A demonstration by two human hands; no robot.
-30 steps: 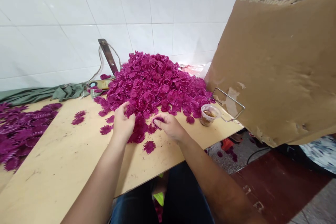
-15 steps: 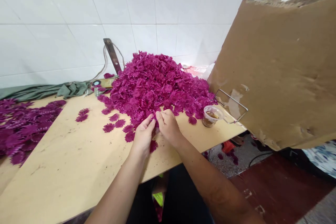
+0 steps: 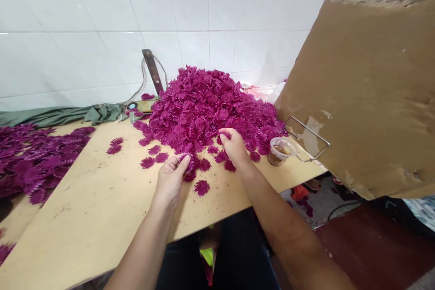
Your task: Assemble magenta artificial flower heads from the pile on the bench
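A tall pile of magenta fabric flower pieces (image 3: 204,104) stands on the pale board (image 3: 112,199) in front of me. Between thumb and fingers, my left hand (image 3: 171,176) pinches a magenta flower piece (image 3: 186,163) at the pile's near edge. To the right, my right hand (image 3: 234,145) closes on another magenta piece (image 3: 224,135) against the front of the pile. One loose flower piece (image 3: 202,187) lies between my forearms, and several more lie around both hands.
A clear plastic cup (image 3: 279,152) with brown contents stands near the board's right edge, beside a wire handle and a large cardboard sheet (image 3: 367,86). More magenta pieces (image 3: 44,158) lie at left. Green cloth (image 3: 68,115) runs along the wall.
My hands were together at the pile's front edge and are now apart, the left lower and leftward, the right up and rightward. The view has shifted slightly left.
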